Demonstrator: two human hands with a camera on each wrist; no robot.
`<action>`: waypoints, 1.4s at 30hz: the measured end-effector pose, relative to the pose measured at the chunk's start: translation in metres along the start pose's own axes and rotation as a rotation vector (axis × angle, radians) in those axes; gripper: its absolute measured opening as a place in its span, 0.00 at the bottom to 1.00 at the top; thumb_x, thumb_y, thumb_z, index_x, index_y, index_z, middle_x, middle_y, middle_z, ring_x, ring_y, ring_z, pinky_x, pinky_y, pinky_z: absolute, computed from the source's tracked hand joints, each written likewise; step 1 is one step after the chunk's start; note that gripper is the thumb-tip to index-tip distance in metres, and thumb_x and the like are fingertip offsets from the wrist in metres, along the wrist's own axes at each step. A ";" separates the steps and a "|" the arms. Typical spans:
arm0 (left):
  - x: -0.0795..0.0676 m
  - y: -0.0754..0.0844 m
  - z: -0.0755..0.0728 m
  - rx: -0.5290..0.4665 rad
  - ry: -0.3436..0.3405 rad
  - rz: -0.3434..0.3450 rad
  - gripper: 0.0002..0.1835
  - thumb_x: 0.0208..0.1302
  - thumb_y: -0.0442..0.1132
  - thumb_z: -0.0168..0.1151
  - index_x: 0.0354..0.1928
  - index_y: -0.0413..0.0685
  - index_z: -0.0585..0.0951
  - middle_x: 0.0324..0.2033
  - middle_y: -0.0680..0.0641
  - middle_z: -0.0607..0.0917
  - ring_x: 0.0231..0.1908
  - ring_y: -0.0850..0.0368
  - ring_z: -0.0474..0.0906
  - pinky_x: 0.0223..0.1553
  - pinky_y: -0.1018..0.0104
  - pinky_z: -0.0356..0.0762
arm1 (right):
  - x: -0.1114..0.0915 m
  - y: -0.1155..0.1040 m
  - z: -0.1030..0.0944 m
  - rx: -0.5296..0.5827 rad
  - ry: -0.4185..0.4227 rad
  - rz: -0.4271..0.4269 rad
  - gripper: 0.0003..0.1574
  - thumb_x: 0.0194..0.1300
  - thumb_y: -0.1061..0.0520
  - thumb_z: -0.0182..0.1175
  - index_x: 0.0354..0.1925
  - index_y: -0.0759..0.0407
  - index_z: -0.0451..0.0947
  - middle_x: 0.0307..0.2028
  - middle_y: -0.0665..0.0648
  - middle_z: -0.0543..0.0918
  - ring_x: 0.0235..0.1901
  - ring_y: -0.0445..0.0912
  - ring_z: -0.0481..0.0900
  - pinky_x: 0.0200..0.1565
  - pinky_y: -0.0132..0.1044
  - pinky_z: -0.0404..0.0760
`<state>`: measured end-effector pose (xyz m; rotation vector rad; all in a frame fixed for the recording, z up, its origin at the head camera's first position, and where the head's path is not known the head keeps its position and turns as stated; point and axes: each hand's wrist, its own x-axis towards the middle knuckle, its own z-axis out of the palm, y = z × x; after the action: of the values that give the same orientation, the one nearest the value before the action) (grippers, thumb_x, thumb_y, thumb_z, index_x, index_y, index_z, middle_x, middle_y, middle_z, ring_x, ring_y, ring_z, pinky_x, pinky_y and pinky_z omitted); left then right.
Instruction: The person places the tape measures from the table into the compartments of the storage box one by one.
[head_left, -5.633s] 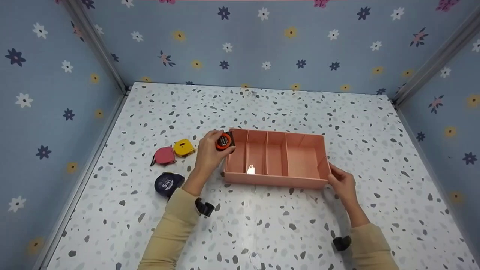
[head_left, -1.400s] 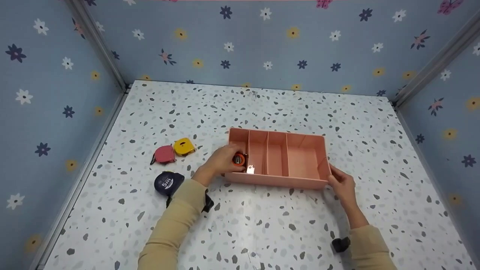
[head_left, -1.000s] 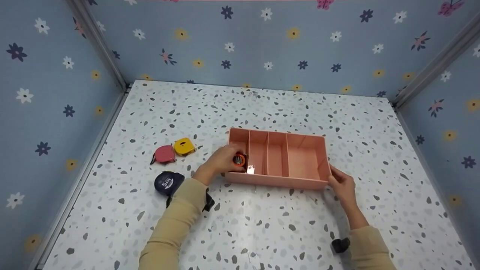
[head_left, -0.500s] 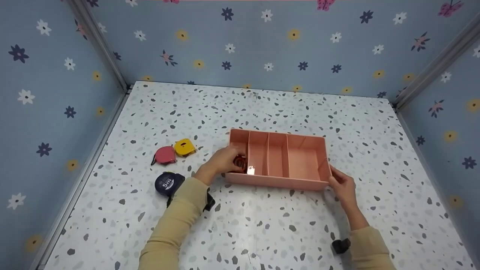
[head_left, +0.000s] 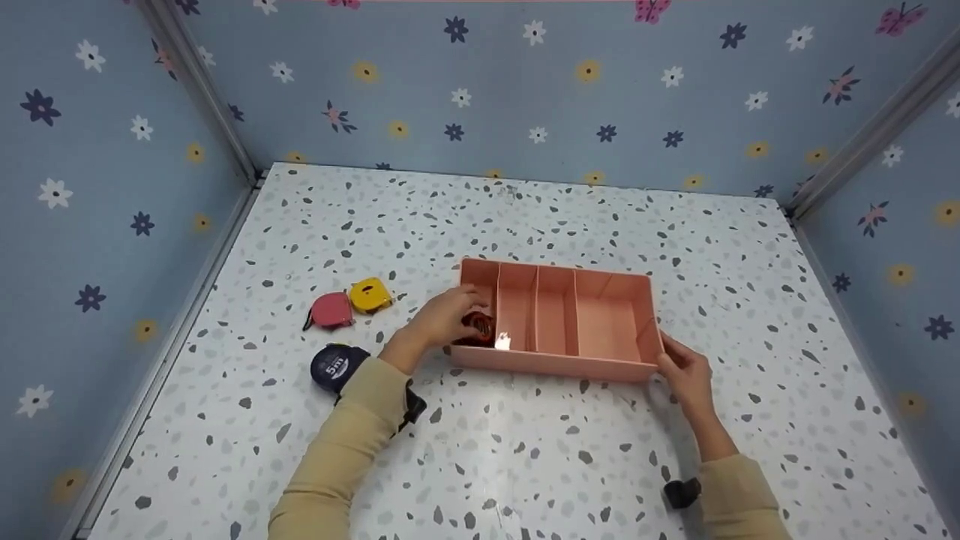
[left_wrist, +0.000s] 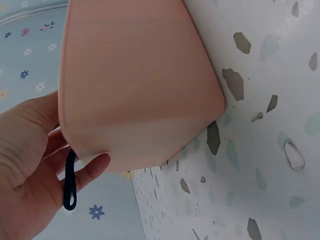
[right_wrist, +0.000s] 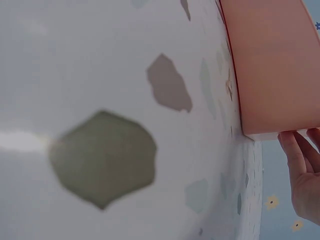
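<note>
Left hand: cut off at left in its wrist view, some fingers partly behind the tray.
Orange tape: partly covered by that hand, print too small to read.
Cord: upper end hidden at the tray's rim.
Right hand: cut off at right in its wrist view.
Tray: cut off at top in both wrist views.
Navy tape: lower right side behind the left sleeve.
Table: cut off below in the head view; largest speck blurred, right wrist view.

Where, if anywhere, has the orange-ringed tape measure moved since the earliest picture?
Yes: against the box, the tape measure has gone right and down the head view, into the leftmost compartment.
</note>
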<state>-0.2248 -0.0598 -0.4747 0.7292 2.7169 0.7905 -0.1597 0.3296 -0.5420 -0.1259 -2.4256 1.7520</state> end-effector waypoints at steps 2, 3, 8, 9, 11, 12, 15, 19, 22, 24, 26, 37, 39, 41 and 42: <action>-0.003 0.002 -0.003 0.004 0.013 0.002 0.24 0.51 0.35 0.65 0.52 0.40 0.74 0.48 0.46 0.73 0.48 0.53 0.69 0.51 0.63 0.66 | 0.000 0.002 0.000 0.005 0.004 -0.003 0.26 0.59 0.58 0.53 0.57 0.60 0.69 0.50 0.61 0.75 0.37 0.39 0.76 0.35 0.26 0.76; -0.004 0.003 -0.004 0.005 0.021 0.007 0.23 0.51 0.35 0.64 0.52 0.40 0.74 0.47 0.46 0.73 0.48 0.53 0.70 0.51 0.63 0.67 | 0.001 0.003 0.000 0.005 0.005 -0.005 0.26 0.59 0.58 0.53 0.57 0.60 0.69 0.50 0.61 0.75 0.37 0.40 0.76 0.35 0.26 0.77; -0.009 0.007 -0.008 -0.008 0.087 0.049 0.20 0.54 0.34 0.62 0.50 0.36 0.74 0.45 0.44 0.74 0.46 0.51 0.71 0.48 0.63 0.69 | 0.009 0.027 0.000 0.013 0.041 -0.009 0.24 0.59 0.57 0.55 0.55 0.58 0.71 0.48 0.60 0.77 0.37 0.40 0.77 0.33 0.27 0.77; -0.010 0.008 -0.008 -0.015 0.103 0.055 0.19 0.55 0.34 0.61 0.49 0.36 0.75 0.45 0.44 0.74 0.45 0.50 0.71 0.48 0.62 0.69 | 0.011 0.031 0.000 0.014 0.042 -0.011 0.24 0.59 0.57 0.55 0.55 0.58 0.71 0.48 0.60 0.77 0.37 0.40 0.77 0.33 0.27 0.77; -0.012 0.009 -0.009 -0.031 0.131 0.069 0.18 0.56 0.35 0.61 0.48 0.35 0.75 0.44 0.43 0.75 0.44 0.49 0.72 0.46 0.62 0.70 | 0.015 0.043 -0.001 0.033 0.058 -0.009 0.23 0.60 0.58 0.55 0.55 0.56 0.72 0.47 0.58 0.78 0.37 0.40 0.78 0.33 0.27 0.78; -0.012 0.010 -0.009 -0.043 0.143 0.074 0.18 0.56 0.36 0.61 0.48 0.36 0.75 0.43 0.43 0.75 0.44 0.49 0.72 0.46 0.62 0.71 | 0.016 0.045 -0.001 0.029 0.064 -0.005 0.23 0.60 0.58 0.55 0.55 0.56 0.72 0.48 0.58 0.77 0.38 0.40 0.78 0.33 0.28 0.78; -0.014 0.011 -0.011 -0.062 0.172 0.085 0.17 0.56 0.36 0.61 0.47 0.36 0.76 0.42 0.44 0.76 0.42 0.49 0.73 0.44 0.62 0.71 | 0.017 0.047 -0.001 0.028 0.063 -0.005 0.23 0.60 0.58 0.55 0.55 0.56 0.72 0.48 0.58 0.77 0.38 0.41 0.78 0.33 0.28 0.78; -0.019 0.013 -0.013 -0.073 0.196 0.091 0.16 0.56 0.36 0.61 0.47 0.39 0.77 0.41 0.45 0.78 0.41 0.51 0.74 0.43 0.63 0.72 | 0.013 0.040 0.000 0.020 0.055 0.000 0.23 0.60 0.57 0.55 0.55 0.56 0.72 0.48 0.57 0.77 0.39 0.40 0.77 0.35 0.28 0.77; -0.024 0.013 -0.014 -0.072 0.211 0.106 0.16 0.56 0.37 0.60 0.47 0.40 0.77 0.41 0.45 0.78 0.39 0.53 0.75 0.41 0.64 0.73 | 0.011 0.036 -0.001 0.026 0.039 -0.004 0.24 0.60 0.55 0.56 0.56 0.57 0.71 0.49 0.58 0.77 0.39 0.39 0.77 0.35 0.27 0.77; -0.028 0.013 -0.015 -0.065 0.222 0.119 0.15 0.57 0.37 0.60 0.46 0.39 0.77 0.41 0.44 0.79 0.39 0.53 0.75 0.41 0.64 0.74 | 0.011 0.034 -0.002 0.044 0.025 -0.013 0.25 0.60 0.55 0.56 0.56 0.58 0.70 0.50 0.59 0.76 0.40 0.40 0.77 0.35 0.27 0.77; -0.033 0.012 -0.016 -0.058 0.229 0.118 0.15 0.57 0.37 0.60 0.46 0.39 0.77 0.40 0.44 0.79 0.39 0.52 0.75 0.40 0.63 0.74 | 0.011 0.034 -0.002 0.035 0.023 -0.014 0.25 0.60 0.54 0.56 0.56 0.57 0.70 0.50 0.58 0.76 0.40 0.39 0.77 0.35 0.27 0.77; -0.061 -0.001 -0.020 -0.010 0.249 0.034 0.14 0.56 0.39 0.61 0.44 0.40 0.79 0.36 0.45 0.80 0.36 0.51 0.75 0.36 0.63 0.74 | 0.000 0.003 0.000 0.040 0.011 -0.013 0.25 0.59 0.58 0.54 0.56 0.63 0.70 0.47 0.60 0.77 0.37 0.41 0.78 0.33 0.27 0.77; -0.065 -0.005 -0.020 0.002 0.247 0.016 0.15 0.56 0.39 0.61 0.44 0.39 0.79 0.37 0.45 0.80 0.36 0.51 0.76 0.36 0.62 0.74 | -0.003 -0.003 0.001 0.059 0.009 -0.035 0.25 0.59 0.59 0.53 0.55 0.65 0.69 0.47 0.62 0.77 0.37 0.43 0.78 0.33 0.27 0.78; -0.070 -0.008 -0.020 0.007 0.244 0.001 0.16 0.56 0.40 0.61 0.45 0.39 0.79 0.38 0.44 0.80 0.37 0.51 0.76 0.37 0.62 0.75 | -0.005 -0.008 0.002 0.042 0.009 -0.043 0.26 0.59 0.58 0.53 0.56 0.67 0.68 0.47 0.64 0.77 0.38 0.45 0.79 0.33 0.28 0.78; -0.072 -0.010 -0.020 0.006 0.241 -0.006 0.16 0.57 0.40 0.61 0.45 0.39 0.79 0.39 0.44 0.80 0.37 0.50 0.76 0.37 0.62 0.75 | -0.004 -0.004 0.002 0.056 0.004 -0.046 0.26 0.59 0.58 0.53 0.56 0.65 0.69 0.47 0.62 0.77 0.38 0.44 0.79 0.33 0.27 0.78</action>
<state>-0.1744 -0.1135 -0.4586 0.6649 2.9330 0.9244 -0.1563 0.3261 -0.5386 -0.0668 -2.3539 1.7964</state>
